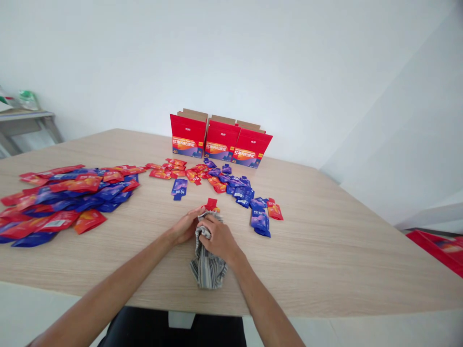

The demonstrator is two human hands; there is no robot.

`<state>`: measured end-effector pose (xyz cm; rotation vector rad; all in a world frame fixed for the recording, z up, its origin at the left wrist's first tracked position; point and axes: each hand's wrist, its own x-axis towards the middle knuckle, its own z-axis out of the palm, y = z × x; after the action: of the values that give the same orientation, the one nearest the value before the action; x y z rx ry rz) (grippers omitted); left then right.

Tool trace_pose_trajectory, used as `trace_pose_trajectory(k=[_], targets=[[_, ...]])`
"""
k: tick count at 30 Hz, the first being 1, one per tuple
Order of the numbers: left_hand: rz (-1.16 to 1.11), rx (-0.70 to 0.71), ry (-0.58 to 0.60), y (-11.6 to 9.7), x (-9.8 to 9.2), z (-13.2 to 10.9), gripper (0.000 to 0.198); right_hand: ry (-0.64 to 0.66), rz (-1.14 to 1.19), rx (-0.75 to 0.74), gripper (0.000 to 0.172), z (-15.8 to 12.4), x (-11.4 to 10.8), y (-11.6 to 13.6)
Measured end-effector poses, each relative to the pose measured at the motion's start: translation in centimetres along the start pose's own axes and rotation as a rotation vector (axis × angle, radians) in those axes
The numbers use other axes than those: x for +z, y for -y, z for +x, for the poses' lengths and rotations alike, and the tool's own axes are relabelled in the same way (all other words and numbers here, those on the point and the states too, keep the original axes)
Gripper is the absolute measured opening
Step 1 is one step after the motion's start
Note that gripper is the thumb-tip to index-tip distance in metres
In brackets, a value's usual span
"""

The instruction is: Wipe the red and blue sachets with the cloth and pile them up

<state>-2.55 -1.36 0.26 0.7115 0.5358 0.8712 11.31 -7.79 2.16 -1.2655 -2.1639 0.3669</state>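
Note:
A red pouch (211,204) is between my hands near the front middle of the table, mostly covered by a grey striped cloth (209,272). My left hand (187,225) holds the pouch at its left side, with the thumb near its top. Bunched in my right hand (219,236), the cloth presses against the pouch and its loose end trails on the table towards me. A single blue pouch (179,188) lies flat beyond my left hand. To the right of my hands lie another blue pouch (260,221) and a red pouch (275,209).
A large pile of red and blue pouches (72,197) covers the table's left side. Several more pouches (238,185) lie scattered before three open red boxes (221,140) at the back. A side table (27,115) stands far left, and a red box (439,250) lies beyond the right edge.

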Motion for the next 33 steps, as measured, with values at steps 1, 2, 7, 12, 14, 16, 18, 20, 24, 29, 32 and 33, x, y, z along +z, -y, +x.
trace_pose_trajectory(k=[1, 2, 7, 12, 14, 16, 18, 20, 24, 29, 32, 33], targets=[[-0.003, -0.022, 0.025, 0.1, 0.0, 0.0, 0.017, -0.053, -0.002, 0.025, 0.022, 0.0, 0.0, -0.1], [-0.009, -0.044, 0.05, 0.2, -0.1, 0.0, 0.018, -0.11, -0.002, 0.05, 0.024, 0.1, -0.1, -0.2], [-0.015, -0.115, 0.153, 0.7, -0.3, 0.0, 0.023, -0.289, 0.019, 0.128, 0.027, 0.1, -0.6, -0.5], [-0.024, -0.054, 0.083, 0.8, -0.3, 0.1, 0.024, -0.093, 0.03, 0.044, 0.022, 0.0, -0.6, -0.4], [-0.016, -0.035, 0.025, 0.4, 0.0, 0.0, 0.025, 0.034, 0.04, -0.006, 0.02, -0.1, -0.3, -0.3], [-0.002, -0.033, -0.021, 0.1, 0.2, -0.1, 0.027, 0.131, 0.053, -0.042, 0.018, -0.2, 0.0, -0.3], [0.018, -0.021, -0.029, -0.1, 0.3, -0.1, 0.027, 0.165, 0.059, -0.05, 0.016, -0.3, 0.2, -0.2], [0.04, -0.004, 0.003, -0.1, 0.2, -0.1, 0.026, 0.118, 0.049, -0.019, 0.018, -0.2, 0.1, -0.2], [0.067, -0.009, 0.056, 0.7, -0.4, 0.2, 0.025, -0.136, 0.032, 0.102, 0.024, 0.1, -0.6, -0.4], [0.131, 0.046, 0.027, 1.7, -0.3, 0.6, 0.026, -0.124, 0.05, 0.101, 0.023, 0.1, -0.8, -0.7], [0.158, 0.124, -0.097, 0.8, -0.5, 0.9, 0.027, 0.074, 0.053, -0.001, 0.019, -0.1, -0.4, -0.4], [0.169, 0.152, -0.17, 0.1, -0.8, 1.1, 0.027, 0.127, 0.059, -0.036, 0.018, -0.1, -0.2, -0.3]])
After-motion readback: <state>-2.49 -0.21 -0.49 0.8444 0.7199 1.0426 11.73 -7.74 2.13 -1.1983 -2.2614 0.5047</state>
